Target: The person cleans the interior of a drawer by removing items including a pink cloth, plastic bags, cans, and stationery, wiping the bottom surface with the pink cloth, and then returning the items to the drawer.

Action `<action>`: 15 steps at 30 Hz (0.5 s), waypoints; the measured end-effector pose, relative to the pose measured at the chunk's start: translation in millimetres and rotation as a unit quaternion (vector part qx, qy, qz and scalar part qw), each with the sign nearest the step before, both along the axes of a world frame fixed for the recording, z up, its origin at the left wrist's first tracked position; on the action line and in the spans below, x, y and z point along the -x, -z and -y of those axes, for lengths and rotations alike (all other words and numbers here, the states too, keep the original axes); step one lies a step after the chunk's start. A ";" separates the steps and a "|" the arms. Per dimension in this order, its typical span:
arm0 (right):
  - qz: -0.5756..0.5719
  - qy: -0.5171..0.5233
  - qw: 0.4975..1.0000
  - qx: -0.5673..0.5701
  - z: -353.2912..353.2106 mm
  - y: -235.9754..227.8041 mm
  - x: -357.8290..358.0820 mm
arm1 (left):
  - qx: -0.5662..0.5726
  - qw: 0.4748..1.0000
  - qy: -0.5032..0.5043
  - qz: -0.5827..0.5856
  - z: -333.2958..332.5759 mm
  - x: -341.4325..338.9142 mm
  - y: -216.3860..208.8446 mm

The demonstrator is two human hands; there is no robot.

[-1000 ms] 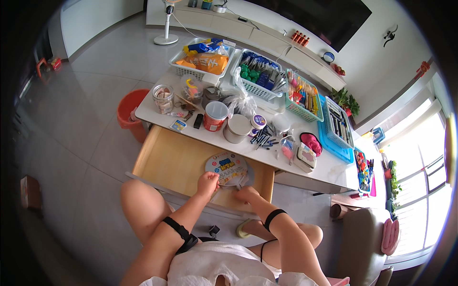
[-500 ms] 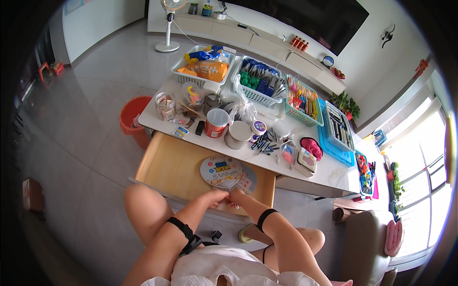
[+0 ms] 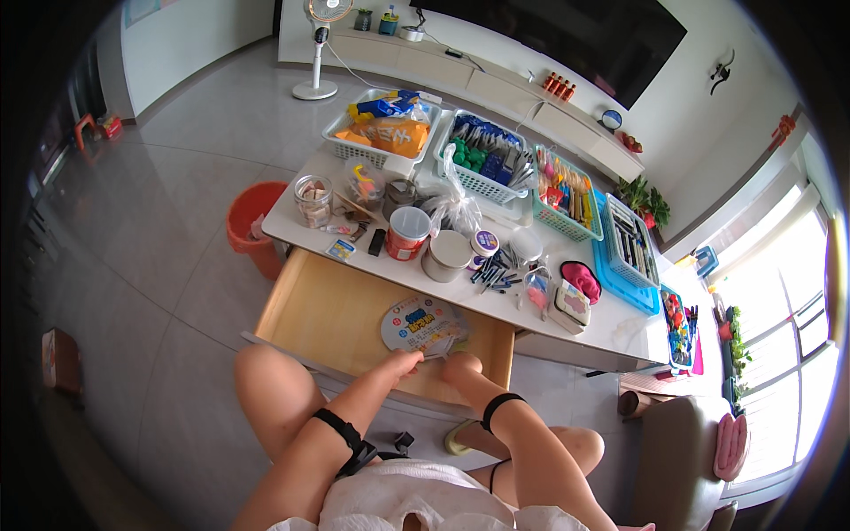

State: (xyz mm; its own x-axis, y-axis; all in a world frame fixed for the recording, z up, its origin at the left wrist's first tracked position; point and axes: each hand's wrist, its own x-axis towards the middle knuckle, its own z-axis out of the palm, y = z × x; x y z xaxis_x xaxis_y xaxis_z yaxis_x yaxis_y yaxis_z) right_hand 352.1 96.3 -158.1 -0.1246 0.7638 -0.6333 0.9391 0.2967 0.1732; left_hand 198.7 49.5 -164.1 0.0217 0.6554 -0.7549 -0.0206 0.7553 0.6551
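Observation:
An open wooden drawer (image 3: pixel 314 305) lies in front of my knees, pulled out from the white table. Within it are round, flat hand fans (image 3: pixel 409 320), white with colourful print, one overlapping another. My left hand (image 3: pixel 405 363) is closed at the near end of the fans, by a pale handle. To its right my right hand (image 3: pixel 462 365) is bent down over the drawer beside the fans. Its fingers are hidden from view, so what it touches cannot be seen. A small gap separates the two hands.
On the white table (image 3: pixel 553 332) stand several filled baskets (image 3: pixel 482 181), a red tub (image 3: pixel 408 234), a lidded tin (image 3: pixel 446 257), loose pens (image 3: pixel 498 274) and a glass jar (image 3: pixel 313 202). An orange bin (image 3: pixel 252 221) is at the left. A grey chair (image 3: pixel 677 451) stands at the right.
My hands were together at the fan handles and are now apart, the right one shifted slightly to the right. The fans overlap more closely than before.

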 end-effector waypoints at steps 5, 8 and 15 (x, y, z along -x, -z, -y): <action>0.008 0.016 0.999 -0.029 -3.6 4.0 -23.9 | -0.078 0.995 -0.056 -0.018 -6.2 8.8 33.6; -0.038 0.078 0.996 -0.006 -6.0 -2.1 -28.5 | -0.106 0.988 -0.109 -0.040 -7.8 5.8 44.5; 0.073 -0.082 0.994 0.015 1.8 -21.5 -32.4 | -0.080 0.983 -0.153 -0.057 -4.9 12.1 42.1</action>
